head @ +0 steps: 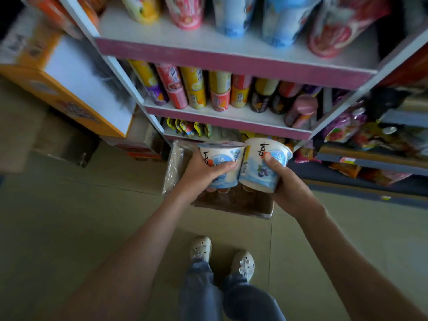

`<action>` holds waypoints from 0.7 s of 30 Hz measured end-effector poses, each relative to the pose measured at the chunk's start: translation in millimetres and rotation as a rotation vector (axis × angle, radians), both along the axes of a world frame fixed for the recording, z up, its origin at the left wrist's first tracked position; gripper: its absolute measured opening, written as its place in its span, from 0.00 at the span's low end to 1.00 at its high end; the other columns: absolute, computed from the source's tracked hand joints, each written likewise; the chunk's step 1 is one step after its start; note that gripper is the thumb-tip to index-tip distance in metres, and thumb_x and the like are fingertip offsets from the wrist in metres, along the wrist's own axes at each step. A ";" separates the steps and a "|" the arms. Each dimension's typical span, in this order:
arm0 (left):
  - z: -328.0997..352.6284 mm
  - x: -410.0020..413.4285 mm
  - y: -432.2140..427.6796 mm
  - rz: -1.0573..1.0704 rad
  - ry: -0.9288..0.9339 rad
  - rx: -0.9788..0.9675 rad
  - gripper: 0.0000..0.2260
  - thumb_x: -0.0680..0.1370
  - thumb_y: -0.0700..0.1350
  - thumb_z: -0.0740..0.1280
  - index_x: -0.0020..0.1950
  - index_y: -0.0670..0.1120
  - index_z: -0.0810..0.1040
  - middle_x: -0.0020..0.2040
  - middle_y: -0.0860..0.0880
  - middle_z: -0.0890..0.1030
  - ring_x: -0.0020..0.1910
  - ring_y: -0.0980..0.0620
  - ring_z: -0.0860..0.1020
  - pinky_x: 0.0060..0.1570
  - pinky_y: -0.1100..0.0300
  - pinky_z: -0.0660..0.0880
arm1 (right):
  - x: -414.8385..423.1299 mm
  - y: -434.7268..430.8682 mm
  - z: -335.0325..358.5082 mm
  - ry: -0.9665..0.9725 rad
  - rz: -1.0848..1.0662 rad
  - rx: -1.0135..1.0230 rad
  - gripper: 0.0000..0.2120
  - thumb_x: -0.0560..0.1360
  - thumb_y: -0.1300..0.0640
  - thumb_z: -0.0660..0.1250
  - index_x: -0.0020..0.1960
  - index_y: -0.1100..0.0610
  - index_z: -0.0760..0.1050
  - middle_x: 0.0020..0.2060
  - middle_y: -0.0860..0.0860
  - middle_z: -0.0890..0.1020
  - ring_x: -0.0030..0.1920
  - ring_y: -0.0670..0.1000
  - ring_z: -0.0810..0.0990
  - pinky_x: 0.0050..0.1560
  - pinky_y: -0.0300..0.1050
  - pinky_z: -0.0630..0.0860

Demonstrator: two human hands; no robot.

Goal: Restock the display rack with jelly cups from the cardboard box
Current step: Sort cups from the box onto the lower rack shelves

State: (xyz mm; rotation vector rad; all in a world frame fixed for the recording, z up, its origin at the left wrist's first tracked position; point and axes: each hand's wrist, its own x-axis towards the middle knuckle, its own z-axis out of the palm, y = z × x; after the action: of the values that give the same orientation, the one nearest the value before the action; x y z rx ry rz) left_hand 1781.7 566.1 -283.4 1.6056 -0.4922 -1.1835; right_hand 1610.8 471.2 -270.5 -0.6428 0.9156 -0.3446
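My left hand (201,173) grips a white and blue jelly cup (222,156) around its side. Right beside it, my right hand (286,181) grips a second blueberry jelly cup (261,167), tilted slightly left so the two cups touch. Both cups hang above the open cardboard box (231,202) on the floor, whose inside is mostly hidden by my hands. The white display rack with pink shelf edges (231,63) stands just behind, its top shelf holding blue, pink and yellow cups and its middle shelf packed with stacked cups.
An orange and white carton (76,89) stands at the rack's left, with flat brown boxes (58,140) below it. Snack bags fill a dark shelf unit (370,158) on the right. My feet in pale clogs (222,258) stand on the tiled floor before the box.
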 end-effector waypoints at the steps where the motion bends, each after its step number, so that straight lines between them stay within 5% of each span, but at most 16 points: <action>1: 17.0 -1.4 0.5 0.000 -0.002 -0.018 0.21 0.70 0.38 0.75 0.57 0.52 0.72 0.50 0.55 0.83 0.49 0.57 0.82 0.44 0.64 0.78 | -1.7 -1.9 18.7 -0.003 0.017 0.006 0.24 0.73 0.53 0.65 0.67 0.60 0.71 0.58 0.57 0.81 0.55 0.56 0.82 0.48 0.50 0.81; 4: 60.0 -7.5 -0.8 0.013 -0.019 -0.060 0.23 0.69 0.37 0.76 0.59 0.51 0.72 0.52 0.53 0.82 0.51 0.55 0.82 0.46 0.62 0.79 | -8.3 -9.6 66.3 0.020 0.058 -0.027 0.25 0.70 0.52 0.68 0.65 0.60 0.73 0.55 0.57 0.83 0.52 0.55 0.83 0.44 0.48 0.81; 9: 121.3 -3.5 -30.1 -0.011 -0.090 -0.177 0.32 0.64 0.41 0.80 0.65 0.47 0.70 0.56 0.50 0.82 0.53 0.55 0.81 0.47 0.62 0.78 | -11.9 -42.6 134.4 0.097 0.049 -0.363 0.17 0.70 0.59 0.71 0.58 0.60 0.74 0.45 0.55 0.85 0.43 0.54 0.85 0.37 0.44 0.81; 13: 156.8 1.2 -60.3 -0.024 -0.223 -0.305 0.27 0.62 0.35 0.79 0.56 0.50 0.73 0.48 0.55 0.84 0.48 0.57 0.82 0.44 0.65 0.77 | -17.8 -70.8 162.6 0.127 -0.102 -0.633 0.28 0.65 0.56 0.78 0.60 0.60 0.69 0.50 0.55 0.83 0.46 0.49 0.84 0.44 0.46 0.82; 15: 162.7 3.1 -76.4 -0.010 -0.262 -0.358 0.28 0.61 0.36 0.79 0.57 0.47 0.74 0.50 0.52 0.84 0.49 0.57 0.82 0.45 0.65 0.77 | -19.0 -87.0 169.2 0.140 -0.194 -0.756 0.25 0.68 0.58 0.75 0.60 0.57 0.67 0.50 0.49 0.81 0.45 0.41 0.83 0.42 0.36 0.80; 21: 160.6 2.0 -139.3 -0.048 -0.308 -0.510 0.34 0.61 0.43 0.80 0.63 0.46 0.70 0.55 0.52 0.81 0.53 0.56 0.81 0.44 0.61 0.78 | -8.8 -139.5 155.2 0.037 -0.367 -0.969 0.24 0.70 0.62 0.73 0.62 0.53 0.68 0.54 0.48 0.80 0.52 0.43 0.81 0.49 0.37 0.79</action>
State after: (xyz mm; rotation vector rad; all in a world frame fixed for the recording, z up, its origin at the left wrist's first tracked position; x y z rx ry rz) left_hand 1783.7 426.8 -122.9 1.3326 -0.9525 -0.7604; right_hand 1602.0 331.7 -115.3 -1.3667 0.8717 -1.1426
